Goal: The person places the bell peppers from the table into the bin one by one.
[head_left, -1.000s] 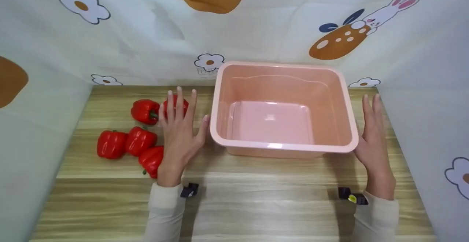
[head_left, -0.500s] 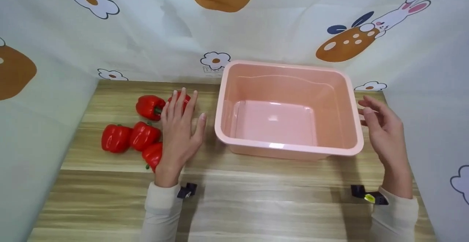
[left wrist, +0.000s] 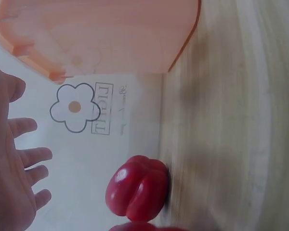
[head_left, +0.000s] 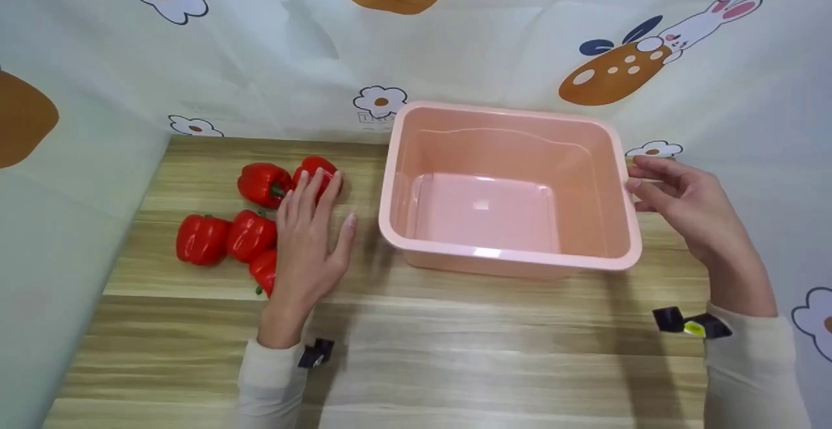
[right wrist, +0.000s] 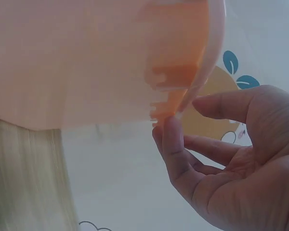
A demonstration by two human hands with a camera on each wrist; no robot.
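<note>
While the left hand [head_left: 305, 250] hangs relaxed near the red peppers [head_left: 203, 240], holding nothing, the right hand [head_left: 702, 214] has gone from just beside the tub [head_left: 487, 253] to pinching its right rim [right wrist: 215, 43], so that side's probably steadied now. Tub's on the worktop [head_left: 468, 351], peppers to its left, patterned sheet [head_left: 494, 52] behind.

A: What's the tabletop [head_left: 455, 351] like?
B: Wood-grained, pale yellow-brown with darker streaks running side to side.
A: And on it?
B: A pink bin [head_left: 507, 257] stands upright toward the back, right of the middle. 5 red bell peppers [head_left: 249, 235] lie to its left.
A: Arranged how?
B: 2 near the back, close together. 3 nearer the front: 2 side by side, the lowest [head_left: 263, 272] partly hidden, just beside them.
</note>
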